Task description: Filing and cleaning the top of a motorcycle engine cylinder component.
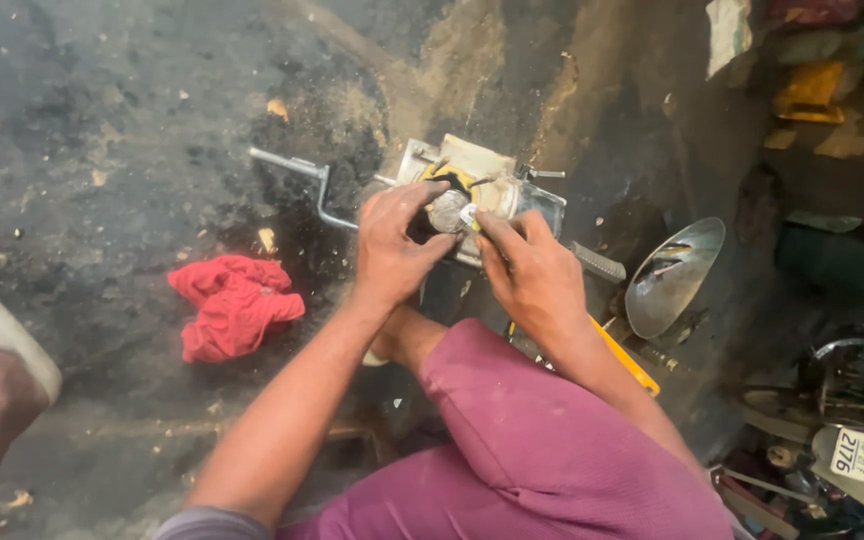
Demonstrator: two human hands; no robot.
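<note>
Engine part (482, 190) sits on floor (102, 150); my left hand (392, 240) braces it, fingers closed on round cap (447, 212), while right hand (527, 270) pinches small piece (469, 215) against it.

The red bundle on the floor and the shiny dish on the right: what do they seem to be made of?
The red bundle looks like soft cloth: it lies crumpled in folds, matte, with no shine. The shiny dish looks like polished or plated metal: its curved bowl mirrors its surroundings. Metallised plastic cannot be ruled out.
</note>
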